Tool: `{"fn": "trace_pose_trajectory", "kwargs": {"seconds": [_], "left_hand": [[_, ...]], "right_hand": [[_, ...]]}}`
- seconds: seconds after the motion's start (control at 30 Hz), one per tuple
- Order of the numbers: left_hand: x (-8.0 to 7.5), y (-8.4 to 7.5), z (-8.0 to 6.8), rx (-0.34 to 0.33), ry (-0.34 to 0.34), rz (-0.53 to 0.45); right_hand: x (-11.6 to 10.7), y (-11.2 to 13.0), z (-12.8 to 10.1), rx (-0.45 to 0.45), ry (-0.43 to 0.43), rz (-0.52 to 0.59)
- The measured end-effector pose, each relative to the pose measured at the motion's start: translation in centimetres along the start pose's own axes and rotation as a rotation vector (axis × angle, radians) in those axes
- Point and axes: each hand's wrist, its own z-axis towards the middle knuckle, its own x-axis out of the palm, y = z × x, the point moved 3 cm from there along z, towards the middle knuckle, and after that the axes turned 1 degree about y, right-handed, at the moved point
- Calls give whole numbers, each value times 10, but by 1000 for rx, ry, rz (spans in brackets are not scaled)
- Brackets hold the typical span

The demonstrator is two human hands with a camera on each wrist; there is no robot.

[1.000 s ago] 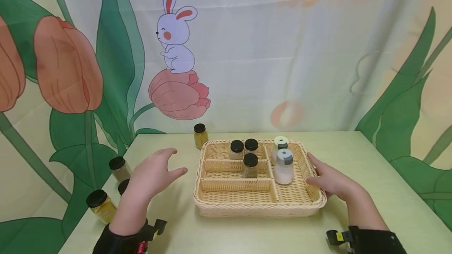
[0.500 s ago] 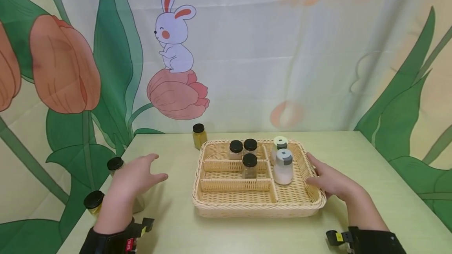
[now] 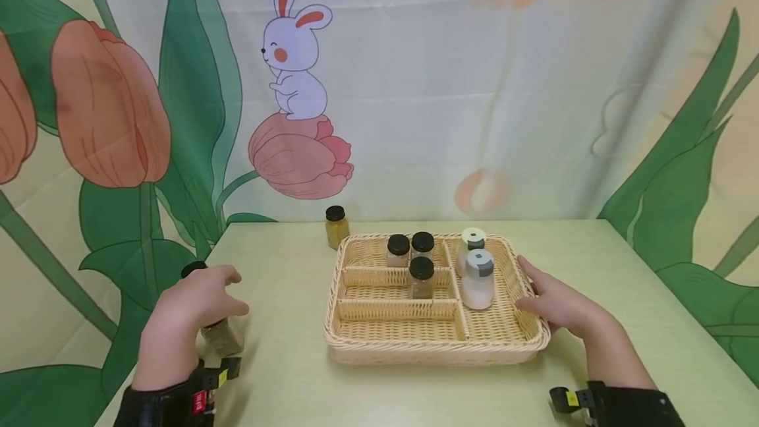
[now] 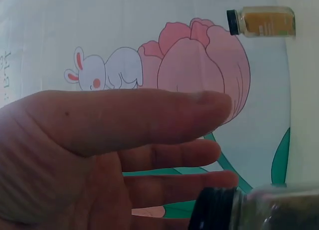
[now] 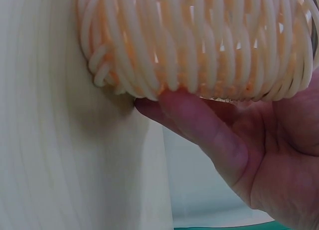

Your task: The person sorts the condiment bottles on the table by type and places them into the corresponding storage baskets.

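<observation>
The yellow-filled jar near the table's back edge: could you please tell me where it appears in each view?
Head: the yellow-filled jar is slightly left of and below centre, near the far left corner of the basket.
Left wrist: at upper right, this jar appears sideways, its black lid pointing left.
Right wrist: not in it.
Shared landmark: the pink tulip printed by the rabbit, in the head and left wrist views only.

No readable text, red tag (image 3: 199, 402) blurred
</observation>
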Motion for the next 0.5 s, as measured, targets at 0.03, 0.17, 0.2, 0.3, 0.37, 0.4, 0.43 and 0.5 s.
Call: {"fn": "trace_pose_trajectory", "kwargs": {"seconds": [0.03, 0.17, 0.2, 0.3, 0.37, 0.4, 0.43, 0.5], "left_hand": [[-1, 1, 0, -2, 5, -3], [-1, 5, 0, -14, 30, -20], [-1, 6, 0, -13, 37, -30], [2, 7, 2, -4, 51, -62], [3, 8, 3, 5, 59, -82], [4, 9, 4, 6, 61, -91], [5, 9, 4, 5, 63, -100], [6, 10, 5, 0, 68, -111]], "right_hand": [[0, 0, 0, -1, 1, 2], [-1, -1, 0, 2, 3, 11], [-1, -1, 0, 3, 2, 13], [-1, -2, 0, 1, 2, 15], [-1, -3, 1, -1, 3, 19], [-1, -3, 1, -2, 3, 16], [-1, -2, 1, -2, 4, 16], [-1, -2, 1, -2, 4, 15]]}}
